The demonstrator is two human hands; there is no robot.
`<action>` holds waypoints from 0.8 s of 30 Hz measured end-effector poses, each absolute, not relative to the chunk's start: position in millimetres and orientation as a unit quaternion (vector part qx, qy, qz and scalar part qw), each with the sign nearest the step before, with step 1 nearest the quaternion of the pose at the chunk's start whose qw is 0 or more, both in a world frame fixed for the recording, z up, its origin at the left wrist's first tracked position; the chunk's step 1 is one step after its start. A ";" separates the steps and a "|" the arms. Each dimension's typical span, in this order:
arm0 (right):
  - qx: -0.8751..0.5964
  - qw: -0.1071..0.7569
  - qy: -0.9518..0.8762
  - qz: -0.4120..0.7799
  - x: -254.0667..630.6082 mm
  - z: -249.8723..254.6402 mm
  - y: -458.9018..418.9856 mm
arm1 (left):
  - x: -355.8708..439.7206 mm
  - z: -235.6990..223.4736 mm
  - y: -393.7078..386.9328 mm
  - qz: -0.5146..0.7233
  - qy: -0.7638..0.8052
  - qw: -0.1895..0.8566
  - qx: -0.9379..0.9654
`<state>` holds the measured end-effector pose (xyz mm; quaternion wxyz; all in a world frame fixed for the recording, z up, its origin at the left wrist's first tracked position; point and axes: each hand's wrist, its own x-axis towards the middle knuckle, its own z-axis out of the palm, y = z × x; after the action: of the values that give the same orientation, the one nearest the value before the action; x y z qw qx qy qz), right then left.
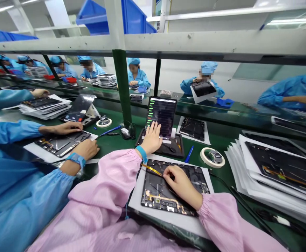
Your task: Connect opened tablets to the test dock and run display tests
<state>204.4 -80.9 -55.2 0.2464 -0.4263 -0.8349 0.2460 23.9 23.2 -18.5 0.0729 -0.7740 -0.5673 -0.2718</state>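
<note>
Chassis (152, 185) on paper (135, 198): found open, judged unfinished. Over it, orange ribbon (153, 170) is pinched by right hand (181, 182); behind it, lit screen (165, 113) is touched by left hand (152, 139), spread flat, nothing gripped.

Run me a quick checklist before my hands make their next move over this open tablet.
1. Open tablet on the white sheet: ok, lying flat.
2. Right hand on the gold ribbon cable: ok, fingertips at its end.
3. Ribbon end seated: cannot tell, fingers hide it.
4. Upright screen lit: ok, left hand spread at its lower part.
5. Screen labels all green: not ok, one looks red.
6. Blue wrist strap on: ok, left wrist.
</note>
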 end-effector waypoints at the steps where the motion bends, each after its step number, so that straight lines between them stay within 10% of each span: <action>1: -0.426 0.246 -0.835 0.246 204.6 -54.8 -81.2 | 24.3 -20.9 28.9 -0.271 -0.565 0.086 -0.774; 19: -0.397 0.132 -0.866 0.274 232.7 -18.7 -91.1 | 89.0 12.4 -59.2 -0.057 -0.561 -0.060 -0.823; 24: -0.508 0.103 -0.847 0.121 295.5 6.4 -111.6 | 74.9 0.0 -53.2 -0.062 -0.520 -0.064 -0.850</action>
<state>295.5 -111.6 6.4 0.1026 -0.5079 -0.8466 0.1213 74.9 -53.2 0.0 -0.0639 -0.8496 -0.5199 -0.0617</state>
